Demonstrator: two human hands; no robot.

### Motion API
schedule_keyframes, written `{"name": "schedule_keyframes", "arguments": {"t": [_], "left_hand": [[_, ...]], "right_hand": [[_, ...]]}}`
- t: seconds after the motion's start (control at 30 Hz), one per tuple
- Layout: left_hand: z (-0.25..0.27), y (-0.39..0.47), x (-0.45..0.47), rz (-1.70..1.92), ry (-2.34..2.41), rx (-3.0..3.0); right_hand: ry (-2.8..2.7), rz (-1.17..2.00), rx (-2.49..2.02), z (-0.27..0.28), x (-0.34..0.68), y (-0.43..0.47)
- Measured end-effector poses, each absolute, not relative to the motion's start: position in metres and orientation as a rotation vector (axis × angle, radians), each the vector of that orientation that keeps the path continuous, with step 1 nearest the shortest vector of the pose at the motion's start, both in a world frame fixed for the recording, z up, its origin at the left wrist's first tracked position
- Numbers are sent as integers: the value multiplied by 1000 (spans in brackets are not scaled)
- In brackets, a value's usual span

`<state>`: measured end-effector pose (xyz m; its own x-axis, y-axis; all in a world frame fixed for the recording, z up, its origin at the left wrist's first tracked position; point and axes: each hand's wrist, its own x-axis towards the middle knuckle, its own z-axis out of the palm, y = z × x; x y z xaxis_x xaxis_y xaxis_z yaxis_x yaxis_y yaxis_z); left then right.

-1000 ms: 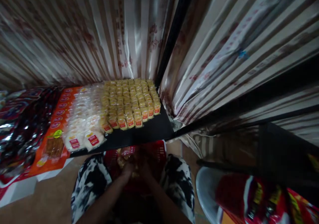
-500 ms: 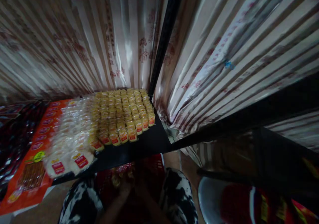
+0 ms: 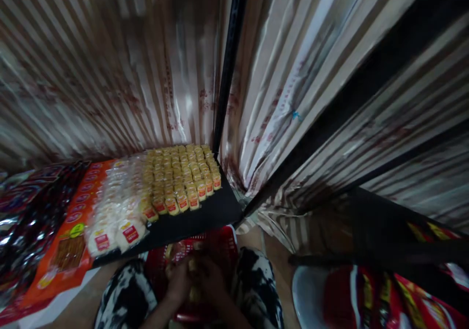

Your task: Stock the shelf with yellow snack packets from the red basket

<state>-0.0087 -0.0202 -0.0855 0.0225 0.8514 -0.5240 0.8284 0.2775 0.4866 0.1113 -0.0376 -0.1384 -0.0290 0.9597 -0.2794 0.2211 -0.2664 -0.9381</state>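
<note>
Low in the view, my left hand (image 3: 179,281) and my right hand (image 3: 211,273) are close together over a red plastic basket (image 3: 231,235) between my knees. Their fingers are curled in around small yellow wrapped snack packets (image 3: 192,265). Dim light and blur hide the fingertips. Other yellow packets lie in the basket near my left hand. Above the basket is a black shelf (image 3: 216,207), where several rows of matching yellow wrapped snacks (image 3: 179,177) stand at the right end. Beside them are rows of white wrapped snacks (image 3: 117,207).
Orange snack bags (image 3: 73,231) and dark glossy packets (image 3: 29,221) lie farther left on the shelf. Striped plastic sheeting (image 3: 176,65) and a black upright post (image 3: 227,65) stand behind. At lower right are a grey-white round tub (image 3: 309,295) and red packages (image 3: 388,295).
The view has swung somewhat, so the post leans less and the shelf sits lower. My hands have come up in the basket and closer together, with yellow packets now showing between them.
</note>
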Motion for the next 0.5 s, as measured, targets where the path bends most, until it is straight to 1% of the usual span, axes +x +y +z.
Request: {"name": "schedule_keyframes", "arguments": {"t": [0.2, 0.4, 0.5], "left_hand": [[-50, -25, -13, 107, 1697, 1633], [7, -10, -14, 315, 1578, 1743], [36, 9, -14, 395, 1556, 1806]], "right_hand": [[-1361, 1210, -1542, -88, 122, -39], [-1363, 1035, -1381, -43, 134, -26], [-1308, 935, -1388, -19, 143, -8]]}}
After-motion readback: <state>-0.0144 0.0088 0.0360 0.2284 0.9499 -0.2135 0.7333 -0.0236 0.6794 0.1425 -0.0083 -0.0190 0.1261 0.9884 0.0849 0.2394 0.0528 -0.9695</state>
